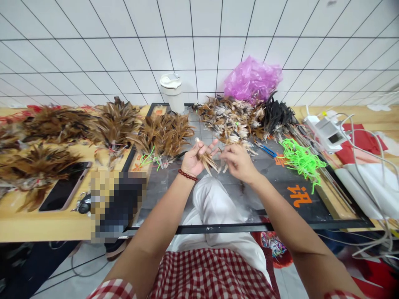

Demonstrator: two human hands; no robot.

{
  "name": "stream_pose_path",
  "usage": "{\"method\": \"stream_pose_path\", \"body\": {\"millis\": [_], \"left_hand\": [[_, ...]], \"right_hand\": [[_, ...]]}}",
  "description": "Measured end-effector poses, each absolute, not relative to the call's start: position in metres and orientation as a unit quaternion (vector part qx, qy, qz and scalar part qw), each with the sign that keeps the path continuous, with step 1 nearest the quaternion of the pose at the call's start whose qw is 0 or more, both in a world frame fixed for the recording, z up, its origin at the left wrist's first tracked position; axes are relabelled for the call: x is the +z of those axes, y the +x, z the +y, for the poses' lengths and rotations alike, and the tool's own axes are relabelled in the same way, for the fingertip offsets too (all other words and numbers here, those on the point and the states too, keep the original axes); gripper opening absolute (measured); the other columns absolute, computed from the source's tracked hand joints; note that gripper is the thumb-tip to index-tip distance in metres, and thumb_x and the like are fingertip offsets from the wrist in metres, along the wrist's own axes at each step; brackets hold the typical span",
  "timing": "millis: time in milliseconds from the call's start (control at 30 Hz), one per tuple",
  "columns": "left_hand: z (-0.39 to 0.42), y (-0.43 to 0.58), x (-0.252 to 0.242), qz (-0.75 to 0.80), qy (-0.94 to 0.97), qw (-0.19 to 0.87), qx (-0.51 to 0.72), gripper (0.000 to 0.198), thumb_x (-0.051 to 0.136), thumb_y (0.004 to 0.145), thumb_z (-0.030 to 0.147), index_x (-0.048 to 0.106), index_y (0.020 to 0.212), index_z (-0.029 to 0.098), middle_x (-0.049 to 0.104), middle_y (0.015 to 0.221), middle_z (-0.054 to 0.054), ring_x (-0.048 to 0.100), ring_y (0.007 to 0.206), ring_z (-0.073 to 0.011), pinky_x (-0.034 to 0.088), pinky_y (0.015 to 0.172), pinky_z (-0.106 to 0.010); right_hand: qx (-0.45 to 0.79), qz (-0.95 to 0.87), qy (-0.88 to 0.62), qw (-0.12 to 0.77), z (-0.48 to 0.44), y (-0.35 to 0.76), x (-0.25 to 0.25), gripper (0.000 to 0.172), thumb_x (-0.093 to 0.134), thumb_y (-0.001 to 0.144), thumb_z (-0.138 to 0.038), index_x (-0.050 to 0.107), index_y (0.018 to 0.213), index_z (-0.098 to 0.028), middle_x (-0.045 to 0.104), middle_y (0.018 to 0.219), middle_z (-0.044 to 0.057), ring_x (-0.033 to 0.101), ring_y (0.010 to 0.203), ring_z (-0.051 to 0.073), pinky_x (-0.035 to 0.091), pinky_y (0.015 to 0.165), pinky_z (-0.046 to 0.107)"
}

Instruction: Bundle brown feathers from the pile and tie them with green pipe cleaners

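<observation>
Left hand (193,160) is closed around a small bunch of brown-and-cream feathers (207,161), nearer the person than the white lidded plastic tumbler (172,93) and a bit right of it. Right hand (239,162) is just beside the bunch, fingers curled; honestly can't tell if they're pinching anything, too small to make out. If that left grip slackens, I'd bet the bunch splays and strays drop. The mottled heap of loose brown and white feathers (229,118), right of the tumbler, sits close too, so a careless sweep could mix bits in. Bump the tumbler and it might tip onto the glossy brown feather pile (166,132) in front of it.
</observation>
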State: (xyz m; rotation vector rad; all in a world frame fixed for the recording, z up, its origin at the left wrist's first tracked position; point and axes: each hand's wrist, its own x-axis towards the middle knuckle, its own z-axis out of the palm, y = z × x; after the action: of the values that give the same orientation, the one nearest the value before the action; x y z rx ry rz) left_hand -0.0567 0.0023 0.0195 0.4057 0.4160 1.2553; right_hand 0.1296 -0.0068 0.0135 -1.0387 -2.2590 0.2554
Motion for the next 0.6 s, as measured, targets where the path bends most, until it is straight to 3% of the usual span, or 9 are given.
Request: {"method": "stream_pose_path", "body": {"millis": [67,167,233,333,500,600], "left_hand": [[0.004,-0.058,0.018,0.192,0.183,0.769,0.581,0.020,0.065,0.076,0.019,0.047,0.067,0.019,0.033,0.049,0.005,0.060,0.111,-0.0219,0.047,0.095,-0.039],[0.006,-0.059,0.015,0.185,0.181,0.767,0.587,0.018,0.065,0.077,0.018,0.049,0.069,0.018,0.041,0.052,0.004,0.061,0.110,-0.0220,0.047,0.096,-0.040],[0.008,-0.057,0.012,0.210,0.184,0.758,0.589,0.016,0.065,0.078,0.019,0.051,0.071,0.017,0.052,0.059,0.003,0.063,0.105,-0.0212,0.048,0.094,-0.039],[0.009,-0.053,0.009,0.292,0.207,0.736,0.574,0.015,0.067,0.077,0.021,0.054,0.074,0.015,0.060,0.067,0.000,0.067,0.090,-0.0182,0.051,0.086,-0.034],[-0.001,-0.042,0.015,0.315,0.314,0.750,0.489,0.026,0.073,0.072,0.033,0.057,0.074,0.012,0.049,0.054,0.004,0.059,0.055,-0.0108,0.053,0.061,-0.027],[-0.007,-0.038,0.019,0.319,0.358,0.759,0.440,0.032,0.075,0.068,0.038,0.057,0.074,0.012,0.047,0.053,0.005,0.047,0.043,-0.0059,0.039,0.041,-0.017]], "right_hand": [[0.066,-0.904,-0.363,0.217,-0.009,0.129,0.013,0.036,0.050,0.080,-0.009,0.067,0.107,-0.027,0.058,0.115,0.007,0.047,0.109,0.024,0.034,0.087,0.038],[0.013,-0.899,-0.409,0.157,-0.006,0.137,0.011,0.027,0.050,0.083,-0.015,0.069,0.099,-0.025,0.060,0.114,0.008,0.045,0.109,0.027,0.030,0.087,0.042],[-0.014,-0.854,-0.488,0.182,-0.001,0.147,0.010,0.023,0.049,0.085,-0.018,0.069,0.095,-0.023,0.062,0.108,0.010,0.046,0.104,0.028,0.030,0.086,0.043],[-0.013,-0.771,-0.575,0.273,0.009,0.159,0.009,0.028,0.047,0.085,-0.018,0.067,0.104,-0.021,0.062,0.110,0.012,0.049,0.102,0.029,0.034,0.086,0.044],[0.237,-0.743,-0.462,0.421,0.012,0.150,0.007,0.029,0.048,0.089,-0.032,0.067,0.108,-0.022,0.066,0.105,0.008,0.059,0.099,0.022,0.044,0.090,0.039],[0.380,-0.724,-0.392,0.422,0.005,0.136,0.011,0.032,0.053,0.088,-0.042,0.067,0.111,-0.026,0.067,0.110,0.005,0.060,0.105,0.020,0.043,0.096,0.039]]}}
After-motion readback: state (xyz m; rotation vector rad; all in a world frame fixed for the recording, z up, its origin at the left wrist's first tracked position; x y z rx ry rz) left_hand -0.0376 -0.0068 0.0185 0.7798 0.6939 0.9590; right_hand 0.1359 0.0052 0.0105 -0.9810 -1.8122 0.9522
